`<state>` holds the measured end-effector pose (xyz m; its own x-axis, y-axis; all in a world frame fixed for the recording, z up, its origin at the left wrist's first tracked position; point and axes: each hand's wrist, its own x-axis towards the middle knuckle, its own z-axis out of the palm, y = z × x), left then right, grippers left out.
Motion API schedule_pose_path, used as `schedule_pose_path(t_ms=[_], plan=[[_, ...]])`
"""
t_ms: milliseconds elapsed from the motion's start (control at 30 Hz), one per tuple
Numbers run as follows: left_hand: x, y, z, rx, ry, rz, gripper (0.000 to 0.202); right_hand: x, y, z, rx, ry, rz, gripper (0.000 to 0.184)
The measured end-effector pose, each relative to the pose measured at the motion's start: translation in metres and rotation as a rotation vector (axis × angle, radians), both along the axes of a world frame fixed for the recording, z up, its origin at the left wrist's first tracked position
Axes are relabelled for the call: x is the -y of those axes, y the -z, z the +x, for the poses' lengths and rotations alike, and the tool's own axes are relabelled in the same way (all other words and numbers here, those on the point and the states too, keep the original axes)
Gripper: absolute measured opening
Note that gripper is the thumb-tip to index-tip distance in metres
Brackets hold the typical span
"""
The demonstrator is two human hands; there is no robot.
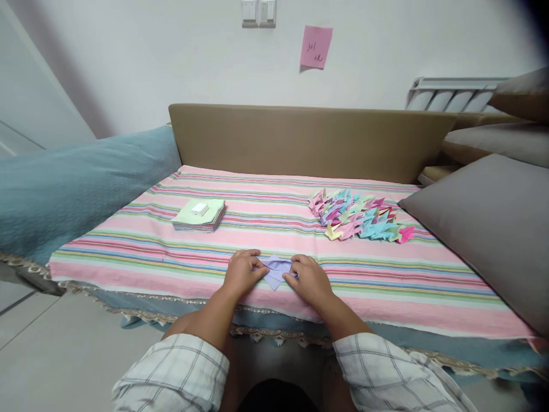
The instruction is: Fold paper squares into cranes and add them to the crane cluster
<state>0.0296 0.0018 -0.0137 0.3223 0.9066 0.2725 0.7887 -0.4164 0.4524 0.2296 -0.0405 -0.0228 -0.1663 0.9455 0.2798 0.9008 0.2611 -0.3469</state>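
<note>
A partly folded sheet of purple origami paper [275, 277] lies on the striped cloth [257, 223] close to the front edge. My left hand [243, 273] pinches its left side between thumb and fingers. On the opposite side, my right hand [309, 279] grips the right edge in the same way, thumb toward the middle. The paper's lower corner points toward me, and its upper part stands slightly raised. The fingers cover both side corners.
Many-coloured folded paper cranes [360, 217] stand in rows at the right. At the left is a stack of paper squares [199, 216] with a small white block [199, 209] on top. Grey cushions [484, 229] pile at the right; a blue-covered armrest [94, 183] bounds the left.
</note>
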Motion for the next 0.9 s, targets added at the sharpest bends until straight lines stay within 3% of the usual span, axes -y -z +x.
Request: schedule_pose_path(t_ms=[333,733,900], plan=[[-0.001,0.002,0.000,-0.075,-0.039,-0.010,0.013,0.000,0.001,-0.002,0.052,0.011,0.001,0.022],[-0.007,0.003,-0.016,-0.003,-0.041,-0.039,0.007,0.001,-0.002,-0.003,0.051,0.028,-0.025,0.020],[-0.004,0.003,-0.015,-0.031,-0.051,-0.066,0.023,0.001,-0.001,-0.003,0.052,0.029,-0.021,0.020]])
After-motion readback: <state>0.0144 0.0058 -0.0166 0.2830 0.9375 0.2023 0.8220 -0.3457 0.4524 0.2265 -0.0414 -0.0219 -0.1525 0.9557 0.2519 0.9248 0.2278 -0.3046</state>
